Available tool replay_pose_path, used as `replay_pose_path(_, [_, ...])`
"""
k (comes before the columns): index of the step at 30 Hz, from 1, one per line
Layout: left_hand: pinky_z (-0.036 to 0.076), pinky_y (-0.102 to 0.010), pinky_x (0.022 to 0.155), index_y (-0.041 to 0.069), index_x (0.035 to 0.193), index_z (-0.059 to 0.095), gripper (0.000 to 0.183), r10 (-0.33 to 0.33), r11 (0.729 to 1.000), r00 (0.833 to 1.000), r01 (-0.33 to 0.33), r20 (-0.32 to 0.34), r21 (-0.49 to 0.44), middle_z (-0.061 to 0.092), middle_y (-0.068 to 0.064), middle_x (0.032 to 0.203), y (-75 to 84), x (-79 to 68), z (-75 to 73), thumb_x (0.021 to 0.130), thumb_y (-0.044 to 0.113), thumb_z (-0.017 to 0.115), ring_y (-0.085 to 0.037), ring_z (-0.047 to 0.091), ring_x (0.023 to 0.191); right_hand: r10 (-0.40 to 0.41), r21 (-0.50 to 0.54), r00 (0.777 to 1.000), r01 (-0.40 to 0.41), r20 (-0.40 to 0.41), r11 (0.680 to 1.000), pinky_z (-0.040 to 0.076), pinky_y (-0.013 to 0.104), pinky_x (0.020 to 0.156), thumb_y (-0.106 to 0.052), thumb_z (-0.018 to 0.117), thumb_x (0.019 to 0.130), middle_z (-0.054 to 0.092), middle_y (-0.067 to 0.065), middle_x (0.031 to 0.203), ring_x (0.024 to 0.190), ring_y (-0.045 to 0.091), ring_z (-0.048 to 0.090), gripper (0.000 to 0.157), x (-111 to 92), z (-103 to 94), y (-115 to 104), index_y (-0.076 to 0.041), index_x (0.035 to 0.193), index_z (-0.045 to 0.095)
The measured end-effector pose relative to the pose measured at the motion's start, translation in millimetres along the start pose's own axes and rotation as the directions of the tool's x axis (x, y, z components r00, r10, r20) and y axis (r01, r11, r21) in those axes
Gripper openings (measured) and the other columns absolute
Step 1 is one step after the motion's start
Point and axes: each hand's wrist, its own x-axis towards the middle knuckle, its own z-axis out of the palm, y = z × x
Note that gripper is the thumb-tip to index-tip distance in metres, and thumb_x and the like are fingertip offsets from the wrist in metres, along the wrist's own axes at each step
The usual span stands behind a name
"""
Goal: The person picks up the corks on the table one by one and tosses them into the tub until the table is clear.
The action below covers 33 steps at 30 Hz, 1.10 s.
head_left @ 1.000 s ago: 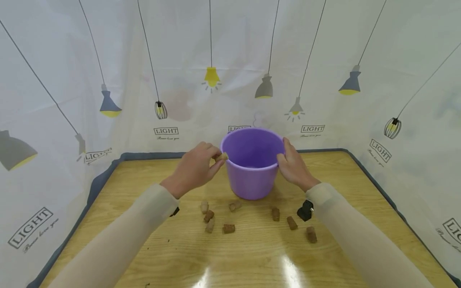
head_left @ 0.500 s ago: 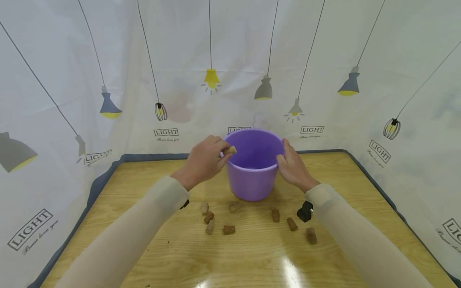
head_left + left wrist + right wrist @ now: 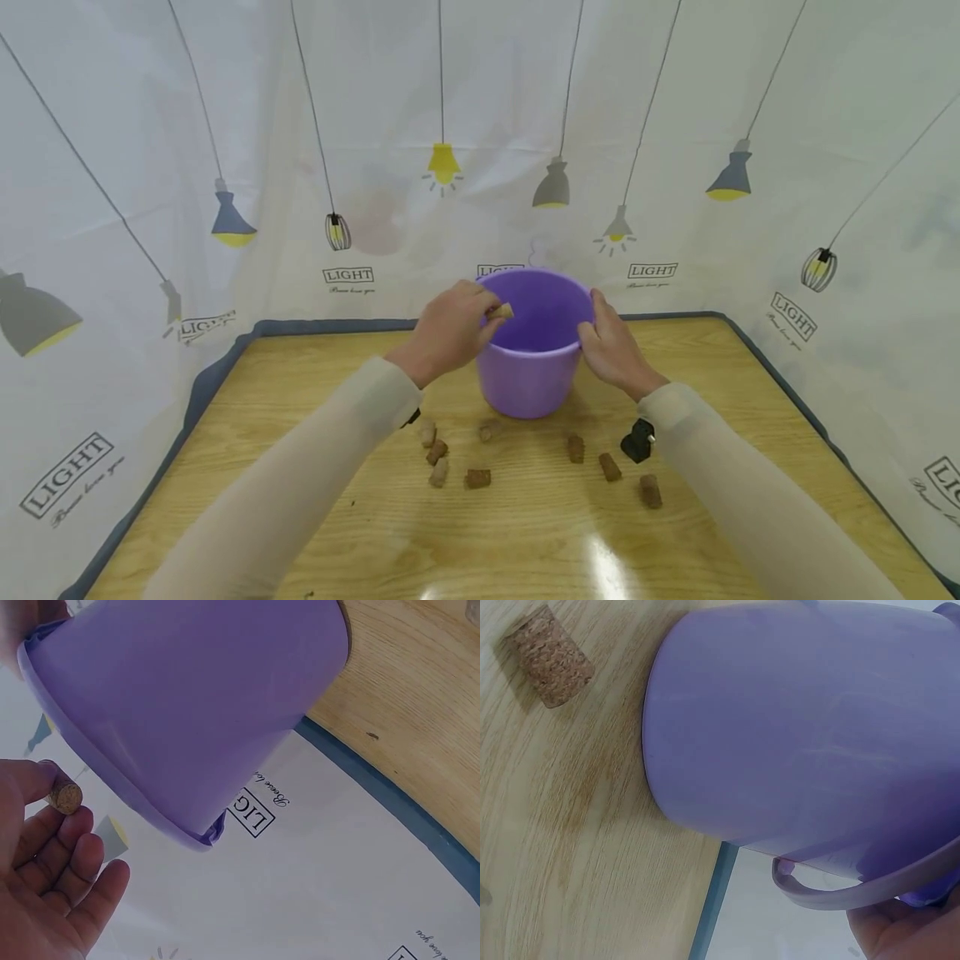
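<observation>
A purple bucket (image 3: 525, 382) stands upright on the wooden table. My left hand (image 3: 452, 333) pinches a light cork (image 3: 66, 796) between thumb and fingers; in the head view the cork overlaps the bucket's mouth just inside the left rim. On the other side, my right hand (image 3: 617, 348) grips the rim, thumb toward the front. In the right wrist view the bucket's handle (image 3: 829, 898) curves beside that hand, whose fingertips are partly hidden. The left wrist view shows the left fingers (image 3: 101, 900) loosely bent below the cork.
Several corks lie in front of the bucket, among them a dark one (image 3: 477, 478) at centre, one (image 3: 575, 448) near the base and another (image 3: 651, 492) at right. A printed lamp-pattern sheet (image 3: 375, 167) walls in the table (image 3: 480, 542) at the back and sides.
My left hand has moved right with the cork, from outside the bucket's left rim to over its mouth. The right hand keeps its grip and the bucket stays put.
</observation>
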Motion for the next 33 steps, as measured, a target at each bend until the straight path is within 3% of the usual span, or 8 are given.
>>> replay_pose_path(8, [0.053, -0.029, 0.081, 0.009, 0.108, 0.073, 0.02, -0.009, 0.998, 0.998, 0.005, 0.061, 0.062, 0.068, -0.001, 0.098, 2.4, 9.5, 8.2, 0.1, 0.026, 0.068, -0.017, 0.059, 0.092, 0.015, 0.009, 1.0, -0.015, 0.003, 1.0, 0.012, 0.055, 0.125, -0.022, 0.031, 0.104, 0.013, 0.027, 0.167, 0.154, 0.041, 0.014, 0.07, -1, -0.3, 1, 0.004, 0.162, 0.002])
replay_pose_path(15, [0.052, -0.032, 0.089, 0.008, 0.106, 0.073, 0.02, 0.001, 0.997, 0.997, -0.007, 0.072, 0.08, 0.069, -0.002, 0.098, 3.4, 11.6, 10.3, 0.1, 0.026, 0.068, -0.018, 0.061, 0.093, 0.01, 0.007, 1.0, -0.01, -0.001, 1.0, 0.013, 0.055, 0.125, -0.019, 0.032, 0.104, 0.014, 0.027, 0.167, 0.154, 0.041, 0.014, 0.069, -1, 0.4, 2, 0.004, 0.162, 0.003])
replay_pose_path(22, [0.051, -0.033, 0.088, 0.008, 0.11, 0.073, 0.023, 0.002, 0.995, 0.994, -0.013, 0.108, 0.097, 0.07, -0.003, 0.101, 6.3, 16.5, 12.1, 0.102, 0.027, 0.065, -0.019, 0.06, 0.094, 0.0, 0.003, 1.0, 0.0, -0.001, 1.0, 0.014, 0.056, 0.125, -0.019, 0.032, 0.104, 0.016, 0.029, 0.166, 0.154, 0.042, 0.016, 0.069, 0, -0.2, 2, 0.005, 0.161, 0.004])
replay_pose_path(29, [0.049, -0.038, 0.103, 0.004, 0.124, 0.069, 0.042, -0.024, 0.987, 0.99, 0.001, 0.139, 0.162, 0.07, -0.009, 0.118, 7.3, 20.2, 15.8, 0.102, 0.039, 0.063, -0.024, 0.062, 0.111, -0.001, 0.013, 1.0, 0.001, 0.004, 1.0, 0.013, 0.056, 0.125, -0.019, 0.033, 0.104, 0.014, 0.028, 0.166, 0.154, 0.042, 0.015, 0.069, 1, 0.0, 2, 0.005, 0.161, 0.003])
replay_pose_path(33, [0.049, -0.038, 0.103, 0.003, 0.125, 0.069, 0.041, -0.025, 0.989, 0.993, 0.007, 0.118, 0.149, 0.069, -0.009, 0.12, 5.6, 17.9, 16.2, 0.101, 0.037, 0.064, -0.025, 0.061, 0.113, -0.007, 0.014, 1.0, 0.007, 0.001, 1.0, 0.013, 0.056, 0.125, -0.018, 0.033, 0.103, 0.014, 0.028, 0.166, 0.154, 0.042, 0.015, 0.069, 1, 0.0, 1, 0.005, 0.161, 0.003])
